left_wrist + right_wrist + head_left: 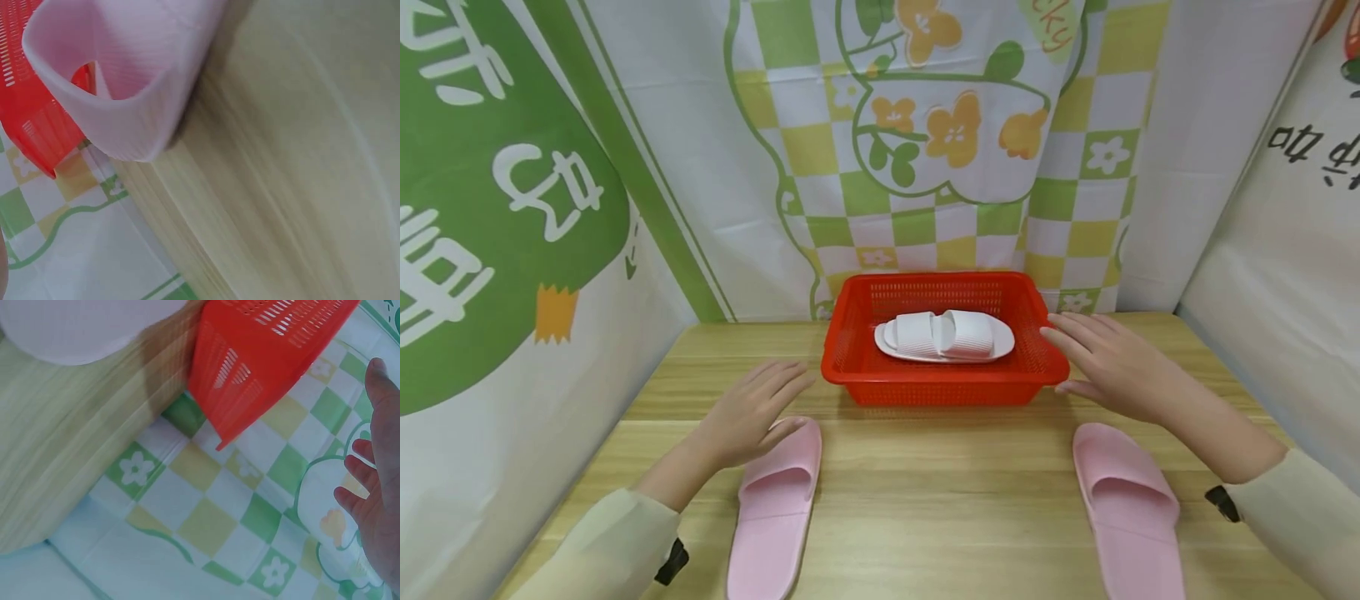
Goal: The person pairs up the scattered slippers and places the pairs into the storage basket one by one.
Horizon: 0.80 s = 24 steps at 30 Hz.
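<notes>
Wooden surface (925, 467) under both open hands: the left hand (748, 414) is hovering with relaxed fingers right over the toe of the left pink slipper (772, 508), lying lengthwise toward the red basket (850, 367), while the right hand (1112, 367) is spreading beside that basket's corner.

I see bare table (940, 467) in the wide lane between the two pink slippers, running from the near edge up to the red basket (944, 385). The left pink slipper (775, 508) and right pink slipper (1126, 508) block the near corners. The basket stands across the far middle, its walls fencing in the white slippers (944, 335); I could reach those only from above. My left hand (748, 412) hovers by the basket's left near corner, my right hand (1112, 362) at its right rim. Patterned curtains (925, 150) close off the far side and both flanks.
</notes>
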Available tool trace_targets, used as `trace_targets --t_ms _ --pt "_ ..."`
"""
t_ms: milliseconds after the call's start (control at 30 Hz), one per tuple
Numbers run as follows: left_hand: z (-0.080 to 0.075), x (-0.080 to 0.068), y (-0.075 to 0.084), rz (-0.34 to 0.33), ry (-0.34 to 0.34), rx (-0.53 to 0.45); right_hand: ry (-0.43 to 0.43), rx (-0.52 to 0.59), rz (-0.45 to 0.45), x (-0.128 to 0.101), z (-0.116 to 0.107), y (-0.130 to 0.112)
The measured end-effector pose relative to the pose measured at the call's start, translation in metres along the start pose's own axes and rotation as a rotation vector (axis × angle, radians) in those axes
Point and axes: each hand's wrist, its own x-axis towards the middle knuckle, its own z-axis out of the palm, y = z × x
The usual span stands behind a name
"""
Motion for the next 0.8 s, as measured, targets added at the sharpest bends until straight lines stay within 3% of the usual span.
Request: trace_targets --t_ms 267,800 --pt "-0.004 -0.020 0.000 0.045 -0.034 0.039 -0.002 0.004 0.047 -0.021 -0.008 -0.001" --pt "-0.007 -0.053 -0.003 0.144 -0.111 0.045 0.035 -0.061 -0.007 -0.062 -0.023 -0.001"
